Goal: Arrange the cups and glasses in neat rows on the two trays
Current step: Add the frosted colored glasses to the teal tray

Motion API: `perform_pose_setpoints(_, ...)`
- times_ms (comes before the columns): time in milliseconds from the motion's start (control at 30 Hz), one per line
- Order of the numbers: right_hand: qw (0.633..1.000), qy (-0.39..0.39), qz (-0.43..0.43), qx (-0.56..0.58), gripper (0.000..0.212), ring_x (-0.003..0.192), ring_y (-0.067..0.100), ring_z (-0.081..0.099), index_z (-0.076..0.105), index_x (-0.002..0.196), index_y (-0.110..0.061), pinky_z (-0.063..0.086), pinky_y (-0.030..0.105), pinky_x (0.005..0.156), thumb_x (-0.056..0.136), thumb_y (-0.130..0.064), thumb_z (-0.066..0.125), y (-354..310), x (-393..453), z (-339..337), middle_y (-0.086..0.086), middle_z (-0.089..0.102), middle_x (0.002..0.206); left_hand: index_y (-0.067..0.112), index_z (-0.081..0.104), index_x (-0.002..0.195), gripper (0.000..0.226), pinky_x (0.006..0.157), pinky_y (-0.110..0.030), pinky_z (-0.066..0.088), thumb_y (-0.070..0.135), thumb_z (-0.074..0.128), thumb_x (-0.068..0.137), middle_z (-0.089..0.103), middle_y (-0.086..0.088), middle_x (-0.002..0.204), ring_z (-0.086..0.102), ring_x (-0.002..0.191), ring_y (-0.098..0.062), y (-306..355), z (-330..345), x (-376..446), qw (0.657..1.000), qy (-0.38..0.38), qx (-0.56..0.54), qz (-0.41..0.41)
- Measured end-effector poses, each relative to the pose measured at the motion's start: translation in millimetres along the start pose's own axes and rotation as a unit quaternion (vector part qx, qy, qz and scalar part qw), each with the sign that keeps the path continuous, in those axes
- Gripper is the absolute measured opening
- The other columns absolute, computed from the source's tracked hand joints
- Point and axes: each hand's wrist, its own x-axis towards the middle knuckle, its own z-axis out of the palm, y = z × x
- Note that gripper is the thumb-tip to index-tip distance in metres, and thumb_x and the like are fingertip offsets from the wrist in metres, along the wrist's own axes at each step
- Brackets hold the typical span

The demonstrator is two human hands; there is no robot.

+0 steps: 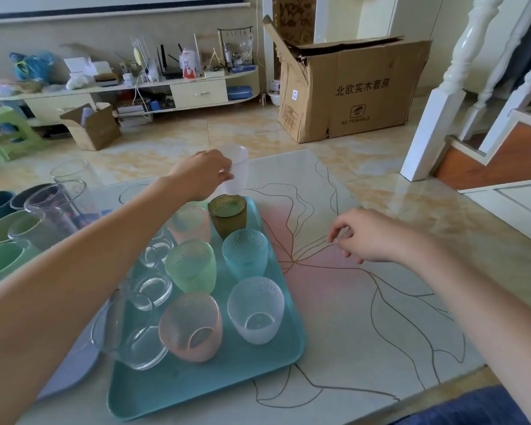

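Observation:
A teal tray (215,381) lies on the table in front of me. On it stand textured cups: an amber one (227,214), a blue one (246,253), a green one (192,266), a frosted white one (256,308), two pink ones (190,326) and several clear glasses (154,289). My left hand (201,174) grips a frosted clear cup (238,170) just beyond the tray's far edge. My right hand (368,236) hovers over the table right of the tray, fingers loosely curled, holding nothing.
At the left stand green and dark mugs (0,228) and tall clear glasses (56,210), partly behind my left arm. A grey tray edge (71,372) shows under my forearm. A large cardboard box (350,87) and a white stair post (432,130) stand beyond the table.

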Motion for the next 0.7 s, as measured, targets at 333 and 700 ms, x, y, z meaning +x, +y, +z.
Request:
perform_pose_setpoints(333, 0.998, -0.044, -0.035, -0.043, 0.022, 0.073, 0.016, 0.055, 0.062, 0.102, -0.024, 0.038, 0.020, 0.055, 0.094, -0.020, 0.043, -10, 8, 11, -0.010, 0.051, 0.078, 0.008, 0.059, 0.095, 0.025, 0.085, -0.043, 0.046, 0.029, 0.045, 0.096, 0.056, -0.015, 0.108, 0.053, 0.098, -0.032, -12, 24, 27, 0.999, -0.007, -0.030, -0.044)
perform_pose_setpoints(700, 0.997, -0.041, -0.047, -0.044, 0.019, 0.063, 0.010, 0.052, 0.060, 0.090, -0.031, 0.043, 0.024, 0.062, 0.091, -0.020, 0.045, -11, 13, 18, -0.008, 0.055, 0.085, 0.006, 0.060, 0.097, 0.026, 0.076, -0.035, 0.036, 0.029, 0.046, 0.096, 0.058, -0.018, 0.106, 0.052, 0.096, -0.032, -3, 35, 14, 0.996, -0.064, -0.051, -0.017)
